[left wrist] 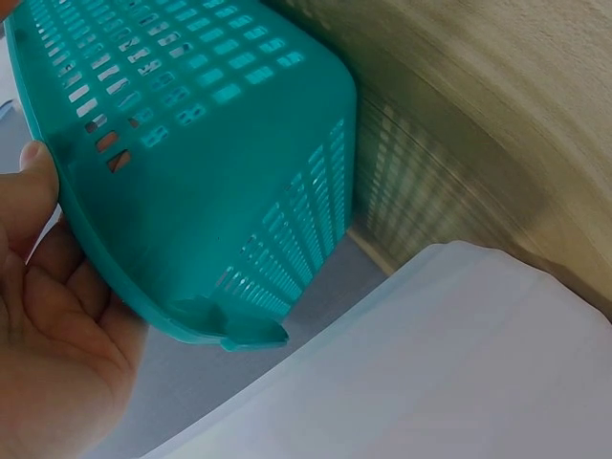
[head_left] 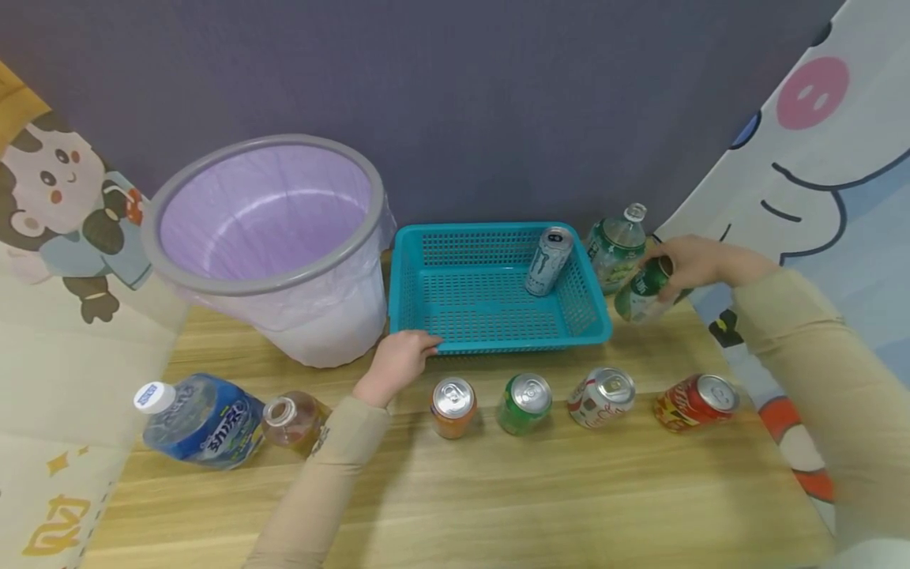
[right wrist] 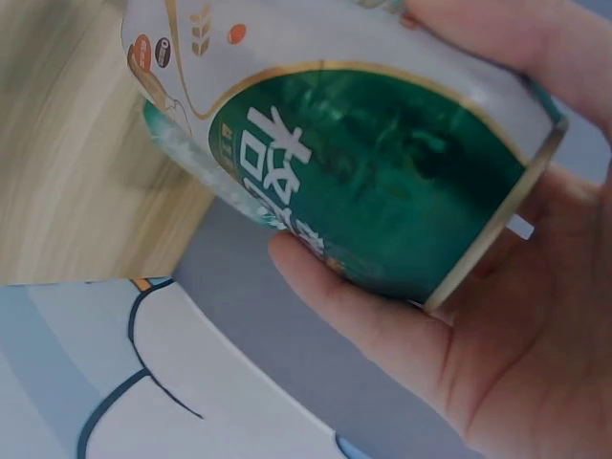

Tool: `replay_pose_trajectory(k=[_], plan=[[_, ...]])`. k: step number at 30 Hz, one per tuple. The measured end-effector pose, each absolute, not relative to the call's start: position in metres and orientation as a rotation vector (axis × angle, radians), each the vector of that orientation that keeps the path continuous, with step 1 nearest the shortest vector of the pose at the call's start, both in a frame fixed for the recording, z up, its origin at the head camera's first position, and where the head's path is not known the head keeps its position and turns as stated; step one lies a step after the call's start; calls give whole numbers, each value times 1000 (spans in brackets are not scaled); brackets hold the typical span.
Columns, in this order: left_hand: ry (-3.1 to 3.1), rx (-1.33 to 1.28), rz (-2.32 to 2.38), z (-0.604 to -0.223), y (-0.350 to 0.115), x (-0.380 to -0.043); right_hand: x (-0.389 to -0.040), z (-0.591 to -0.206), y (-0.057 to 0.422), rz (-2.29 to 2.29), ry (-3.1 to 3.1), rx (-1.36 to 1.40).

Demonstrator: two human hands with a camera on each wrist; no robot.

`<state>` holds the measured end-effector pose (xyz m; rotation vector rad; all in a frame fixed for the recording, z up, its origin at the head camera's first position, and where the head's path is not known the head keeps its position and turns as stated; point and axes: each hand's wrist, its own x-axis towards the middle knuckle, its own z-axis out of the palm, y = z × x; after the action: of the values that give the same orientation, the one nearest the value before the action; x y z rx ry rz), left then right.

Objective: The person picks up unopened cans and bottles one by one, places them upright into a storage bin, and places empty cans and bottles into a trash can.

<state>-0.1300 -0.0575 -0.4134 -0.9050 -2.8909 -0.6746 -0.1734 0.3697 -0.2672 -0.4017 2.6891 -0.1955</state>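
Observation:
My left hand (head_left: 398,362) pinches the near rim of a teal plastic basket (head_left: 512,346) at its left corner. In the left wrist view the thumb lies on one side of the rim (left wrist: 105,273), with fingers curled on the other. A pale tall drink can (head_left: 546,269) leans against the basket's right inner wall. To the right of the basket, my right hand (head_left: 691,262) grips a green-and-white drink can (right wrist: 335,163), which is tilted. Just behind that can stands a clear plastic bottle (head_left: 617,243) with a green label.
A lined bin (head_left: 320,316) stands left of the basket. In front are an orange can (head_left: 453,407), a green can (head_left: 524,405), a white-and-red can (head_left: 600,397) and a red can (head_left: 693,403). A blue-labelled bottle (head_left: 213,423) and an amber bottle (head_left: 295,423) stand at left.

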Motion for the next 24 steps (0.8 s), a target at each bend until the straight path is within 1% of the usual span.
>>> replay_pose_trajectory(k=[10, 19, 24], plan=[[-2894, -902, -668, -414, -58, -130, -175, -255, 352, -197, 2687, -465], [-2902, -900, -674, -414, -58, -131, -177, -258, 339, -229, 2732, -603], [-2896, -896, -672, -414, -57, -131, -179, -260, 332, -223, 2754, -613]])
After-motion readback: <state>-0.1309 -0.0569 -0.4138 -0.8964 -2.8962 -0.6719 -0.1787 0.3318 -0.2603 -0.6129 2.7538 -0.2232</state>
